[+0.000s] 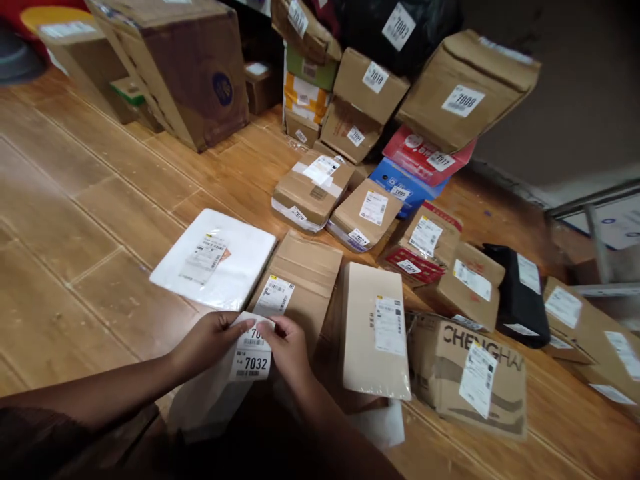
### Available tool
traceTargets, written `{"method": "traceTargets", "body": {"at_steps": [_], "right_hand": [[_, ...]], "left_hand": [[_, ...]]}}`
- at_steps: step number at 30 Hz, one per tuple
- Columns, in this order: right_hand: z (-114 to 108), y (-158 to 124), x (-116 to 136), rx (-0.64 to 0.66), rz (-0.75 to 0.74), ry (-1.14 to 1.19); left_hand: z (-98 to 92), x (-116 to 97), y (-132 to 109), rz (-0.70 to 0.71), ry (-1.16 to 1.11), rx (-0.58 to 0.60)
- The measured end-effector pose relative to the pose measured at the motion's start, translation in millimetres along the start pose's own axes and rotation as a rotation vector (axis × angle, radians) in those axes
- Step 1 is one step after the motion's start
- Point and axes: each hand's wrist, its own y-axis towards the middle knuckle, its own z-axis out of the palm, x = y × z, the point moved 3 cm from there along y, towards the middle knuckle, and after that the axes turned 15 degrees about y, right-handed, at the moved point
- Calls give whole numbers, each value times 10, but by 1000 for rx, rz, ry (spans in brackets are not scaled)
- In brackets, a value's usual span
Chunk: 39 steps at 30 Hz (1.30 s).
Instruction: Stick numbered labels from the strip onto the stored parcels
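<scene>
A strip of printed number labels (253, 363), one reading 7032, is pinched between my two hands at the lower middle. My left hand (227, 337) grips its upper left corner with thumb and fingers. On the strip's right edge, my right hand (290, 343) closes thumb against fingers. Part of the upper label's number is covered by the fingertips. Just beyond the hands lies a flat brown cardboard parcel (305, 267) with a white shipping label. Left of it is a white flat parcel (230, 247); to the right, a long beige box (373, 283).
A box marked CHENGHA (430, 360) sits at the right on the wooden floor (100, 253). Behind it, labelled boxes run in a row, with a black package (510, 293) among them. Stacked parcels (373, 100) and a large carton (185, 60) stand at the back.
</scene>
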Motion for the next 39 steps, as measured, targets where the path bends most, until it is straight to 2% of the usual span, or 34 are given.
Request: {"method": "traceTargets", "body": {"at_steps": [2,5,10,13,17,21,23,25,28,30,31,36,39], "right_hand": [[-27,-63,-113,8,11,67],[-103,-166,-318,-51,-6,32],[-200,-346,-785,-236,-35,-45],[-255,-413,-1044,-287,-98,-54],[-384,-411,-1223,-363,-109,-87],[-473,-357,-1208,-448,-98,-67],[-478,-315,-1188,-389,-59,-8],[-474,-272,-1190,-237,28,61],[-524,-246,-1227,-41,168,107],[-609,-244,-1252,-23,202,79],[-653,-243,-1263,-27,211,63],[-814,-221,-1244,-85,183,-23],[-849,-200,-1190,-71,169,-41]], "left_hand": [[-3,55,10,-25,27,-17],[79,183,32,-55,21,28],[326,612,25,-127,-7,128],[430,830,78,-63,107,85],[549,875,228,110,271,2],[618,791,325,133,267,-21],[607,777,335,116,221,5],[574,808,336,91,163,61],[550,901,344,94,165,233],[572,946,354,154,242,328],[592,957,359,184,285,338],[730,944,364,169,378,127],[812,935,371,200,377,123]]}}
